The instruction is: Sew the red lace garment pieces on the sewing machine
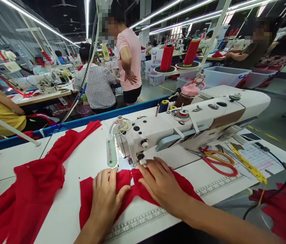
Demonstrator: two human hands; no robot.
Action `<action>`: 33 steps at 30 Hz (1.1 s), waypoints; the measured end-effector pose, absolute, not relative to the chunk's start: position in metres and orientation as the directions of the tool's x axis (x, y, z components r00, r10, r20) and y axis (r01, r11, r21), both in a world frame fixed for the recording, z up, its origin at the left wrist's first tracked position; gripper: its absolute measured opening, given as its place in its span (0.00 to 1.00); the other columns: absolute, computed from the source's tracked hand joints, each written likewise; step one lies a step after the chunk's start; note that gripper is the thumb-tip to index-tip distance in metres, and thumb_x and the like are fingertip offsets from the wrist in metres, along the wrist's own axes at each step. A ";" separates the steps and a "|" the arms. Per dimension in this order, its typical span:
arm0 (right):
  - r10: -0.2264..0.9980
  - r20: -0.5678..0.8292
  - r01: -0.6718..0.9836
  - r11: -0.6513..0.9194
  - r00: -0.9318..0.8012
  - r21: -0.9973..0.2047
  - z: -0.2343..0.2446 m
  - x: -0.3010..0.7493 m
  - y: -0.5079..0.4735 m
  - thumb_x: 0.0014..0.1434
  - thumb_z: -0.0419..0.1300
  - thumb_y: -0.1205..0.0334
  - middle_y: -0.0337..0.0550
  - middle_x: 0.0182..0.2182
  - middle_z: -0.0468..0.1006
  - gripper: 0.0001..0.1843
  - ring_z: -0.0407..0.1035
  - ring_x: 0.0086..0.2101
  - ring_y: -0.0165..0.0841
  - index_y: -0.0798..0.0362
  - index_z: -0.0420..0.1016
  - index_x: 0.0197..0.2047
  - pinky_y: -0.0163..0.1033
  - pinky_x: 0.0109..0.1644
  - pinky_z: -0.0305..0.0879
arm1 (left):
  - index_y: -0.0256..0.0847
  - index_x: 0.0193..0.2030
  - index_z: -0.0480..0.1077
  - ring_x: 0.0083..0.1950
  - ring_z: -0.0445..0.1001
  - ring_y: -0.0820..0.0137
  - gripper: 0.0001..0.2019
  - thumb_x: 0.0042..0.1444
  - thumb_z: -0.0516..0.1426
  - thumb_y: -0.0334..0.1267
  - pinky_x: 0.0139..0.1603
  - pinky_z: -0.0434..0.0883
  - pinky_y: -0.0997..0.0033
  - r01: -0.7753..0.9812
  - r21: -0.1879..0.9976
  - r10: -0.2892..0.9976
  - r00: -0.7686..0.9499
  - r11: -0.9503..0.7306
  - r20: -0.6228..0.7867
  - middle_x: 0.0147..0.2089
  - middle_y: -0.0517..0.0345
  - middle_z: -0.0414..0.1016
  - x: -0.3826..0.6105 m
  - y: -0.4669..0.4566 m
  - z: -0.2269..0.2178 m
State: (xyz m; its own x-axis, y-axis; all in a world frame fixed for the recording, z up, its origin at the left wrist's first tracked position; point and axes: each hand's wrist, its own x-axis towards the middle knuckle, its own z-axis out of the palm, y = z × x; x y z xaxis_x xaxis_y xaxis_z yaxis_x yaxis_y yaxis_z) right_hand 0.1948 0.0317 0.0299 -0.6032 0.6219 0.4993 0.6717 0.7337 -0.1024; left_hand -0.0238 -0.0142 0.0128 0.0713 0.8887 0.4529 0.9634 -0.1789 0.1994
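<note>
A piece of red fabric [124, 198] lies at the front of a white sewing machine [155, 125], with a small gap near its middle below the needle area [132, 161]. My left hand [106, 193] rests on the fabric's left part, thumb apart from the fingers, palm down. On the right part lies my right hand [161, 184], its fingers stretched out flat beside the presser foot. Neither hand is wrapped round anything. Whether the needle is in the cloth is too small to tell.
More red fabric [38, 183] is heaped at the left. Orange-handled scissors [220, 162], a yellow tape measure [246, 163] and papers [256, 154] lie to the right. Red thread cones [167, 57] stand behind the machine. Co-workers sit and stand beyond a blue trough [87, 113].
</note>
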 end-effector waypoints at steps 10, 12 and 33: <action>0.487 0.371 0.284 0.829 -0.790 -0.482 -0.009 0.201 0.050 0.67 0.62 0.56 0.51 0.52 0.77 0.19 0.68 0.54 0.42 0.55 0.69 0.57 0.49 0.61 0.65 | 0.41 0.60 0.66 0.61 0.74 0.56 0.17 0.67 0.54 0.42 0.59 0.75 0.50 0.844 0.290 0.849 0.304 -0.451 0.432 0.58 0.46 0.76 -0.020 -0.034 -0.022; 0.468 0.326 0.273 0.824 -0.822 -0.497 -0.009 0.209 0.055 0.65 0.64 0.52 0.53 0.57 0.74 0.27 0.66 0.58 0.42 0.55 0.67 0.62 0.50 0.64 0.61 | 0.42 0.66 0.60 0.65 0.70 0.54 0.24 0.66 0.56 0.43 0.63 0.70 0.42 0.873 0.286 0.889 0.285 -0.395 0.358 0.63 0.45 0.73 -0.025 -0.037 -0.030; 0.387 0.237 0.265 0.868 -0.891 -0.421 -0.001 0.217 0.062 0.70 0.57 0.49 0.51 0.61 0.70 0.23 0.63 0.60 0.42 0.46 0.68 0.65 0.52 0.66 0.57 | 0.43 0.72 0.50 0.68 0.67 0.54 0.32 0.65 0.55 0.47 0.63 0.70 0.37 0.927 0.214 0.932 0.248 -0.307 0.264 0.68 0.47 0.67 -0.029 -0.042 -0.036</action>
State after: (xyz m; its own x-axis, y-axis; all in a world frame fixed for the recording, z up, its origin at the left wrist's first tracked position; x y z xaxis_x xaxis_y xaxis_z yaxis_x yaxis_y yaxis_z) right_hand 0.2168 0.0617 -0.0015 -0.8911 0.3870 0.2371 0.2648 0.8675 -0.4211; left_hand -0.0289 -0.0418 -0.0358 0.2476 0.9322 0.2639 0.9275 -0.3068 0.2137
